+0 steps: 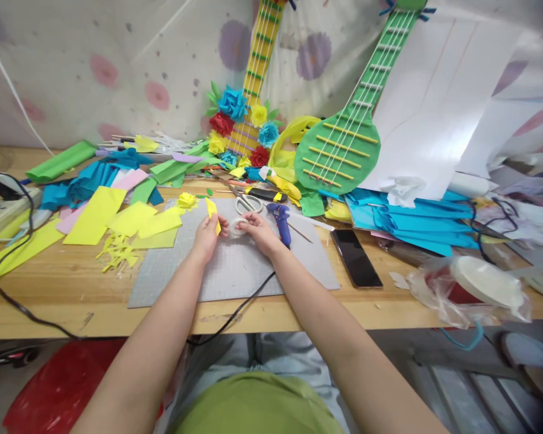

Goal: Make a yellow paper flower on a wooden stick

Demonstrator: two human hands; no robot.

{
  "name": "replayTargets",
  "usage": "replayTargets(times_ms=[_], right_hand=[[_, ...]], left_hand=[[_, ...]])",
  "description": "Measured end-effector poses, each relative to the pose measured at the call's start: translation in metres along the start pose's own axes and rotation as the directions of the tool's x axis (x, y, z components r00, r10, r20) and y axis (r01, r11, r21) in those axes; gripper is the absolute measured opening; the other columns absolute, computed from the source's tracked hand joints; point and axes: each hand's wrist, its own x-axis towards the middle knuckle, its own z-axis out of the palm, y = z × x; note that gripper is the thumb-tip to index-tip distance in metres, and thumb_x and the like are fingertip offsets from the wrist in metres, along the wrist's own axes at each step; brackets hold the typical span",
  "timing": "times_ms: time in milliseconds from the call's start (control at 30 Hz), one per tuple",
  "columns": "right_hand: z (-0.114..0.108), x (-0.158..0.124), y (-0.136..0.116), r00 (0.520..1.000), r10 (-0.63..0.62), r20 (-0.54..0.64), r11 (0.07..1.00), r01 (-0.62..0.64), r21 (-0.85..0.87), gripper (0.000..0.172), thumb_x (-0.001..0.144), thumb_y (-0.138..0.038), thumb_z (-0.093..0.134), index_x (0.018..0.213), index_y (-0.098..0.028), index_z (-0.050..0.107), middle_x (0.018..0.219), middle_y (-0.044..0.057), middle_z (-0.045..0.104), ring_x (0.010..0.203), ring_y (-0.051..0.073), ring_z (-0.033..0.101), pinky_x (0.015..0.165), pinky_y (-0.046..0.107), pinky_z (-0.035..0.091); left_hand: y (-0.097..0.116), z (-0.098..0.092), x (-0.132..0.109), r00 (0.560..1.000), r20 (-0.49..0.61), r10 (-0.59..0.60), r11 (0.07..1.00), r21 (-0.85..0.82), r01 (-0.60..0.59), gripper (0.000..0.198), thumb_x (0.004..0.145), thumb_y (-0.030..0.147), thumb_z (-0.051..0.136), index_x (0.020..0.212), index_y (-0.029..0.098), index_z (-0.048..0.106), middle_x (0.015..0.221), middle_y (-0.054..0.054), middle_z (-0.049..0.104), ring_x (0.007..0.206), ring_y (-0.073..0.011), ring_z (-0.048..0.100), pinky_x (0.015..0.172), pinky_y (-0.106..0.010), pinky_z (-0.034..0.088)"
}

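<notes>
**Both hands on a small white roll over the grey mat**

The tape roll [238, 226] is a small, pale, whitish ring. It sits between the two hands, just above the far middle of the grey cutting mat [235, 277] on the wooden table [72, 295]. The left hand [207, 236] is closed around a yellow paper strip [212, 212], narrow and bright, which stands up from between thumb and fingers; the same fingers touch the left side of the roll. The right hand [259, 232] pinches the roll from the right.

Fingertips cover much of the roll, so its thickness and any loose end of tape cannot be made out. It is also unclear whether the roll rests on the mat or is lifted off it. The strip's lower end is tucked behind the left thumb.

The blue glue gun [280, 218] lies just beside the right hand, and its nozzle end is hidden by the knuckles. Scissors [248, 204] lie just beyond the roll. The green paper guitar [339, 150] leans at the back, its head cut off by the top edge.
</notes>
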Motion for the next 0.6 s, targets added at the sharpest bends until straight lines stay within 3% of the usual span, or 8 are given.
replayTargets(times_ms=[167, 333, 467, 600], right_hand=[[-0.006, -0.003, -0.001, 0.997, -0.022, -0.074, 0.991, 0.012, -0.137, 0.035, 0.070, -0.026, 0.054, 0.099, -0.026, 0.035, 0.084, -0.002, 0.061, 0.082, 0.013, 0.058, 0.075, 0.027, 0.043], [0.006, -0.008, -0.003, 0.994, -0.103, -0.026, 0.978, 0.097, -0.185, 0.046, 0.068, -0.025, 0.056, 0.110, -0.028, 0.037, 0.094, -0.001, 0.057, 0.088, 0.012, 0.055, 0.078, 0.027, 0.042], [0.019, -0.005, -0.002, 0.982, -0.179, -0.052, 0.951, 0.160, -0.265, 0.027, 0.072, -0.038, 0.054, 0.094, -0.023, 0.052, 0.087, 0.000, 0.055, 0.082, 0.012, 0.051, 0.076, 0.026, 0.041], [0.025, 0.000, -0.001, 0.981, -0.192, -0.007, 0.946, 0.183, -0.267, 0.025, 0.072, -0.044, 0.054, 0.083, -0.021, 0.055, 0.082, -0.001, 0.055, 0.075, 0.011, 0.049, 0.071, 0.024, 0.041]], left_hand=[[0.000, 0.002, -0.001, 1.000, 0.003, 0.013, 0.999, 0.030, -0.013, 0.029, 0.074, 0.041, 0.055, 0.068, 0.013, 0.056, 0.060, 0.000, 0.053, 0.053, -0.0085, 0.051, 0.046, -0.020, 0.041], [0.001, 0.001, 0.000, 1.000, -0.001, 0.024, 1.000, -0.020, -0.024, 0.031, 0.073, 0.042, 0.055, 0.082, 0.014, 0.063, 0.065, -0.001, 0.052, 0.061, -0.0089, 0.051, 0.050, -0.019, 0.043], [0.000, 0.000, -0.002, 0.994, 0.075, 0.084, 0.994, -0.073, -0.079, 0.035, 0.075, 0.042, 0.053, 0.101, 0.020, 0.061, 0.085, -0.003, 0.058, 0.077, -0.0097, 0.055, 0.065, -0.019, 0.046], [-0.003, 0.002, -0.005, 0.979, 0.184, 0.083, 0.996, -0.040, -0.077, 0.037, 0.077, 0.042, 0.051, 0.106, 0.021, 0.060, 0.104, -0.005, 0.060, 0.098, -0.0144, 0.054, 0.084, -0.024, 0.042]])
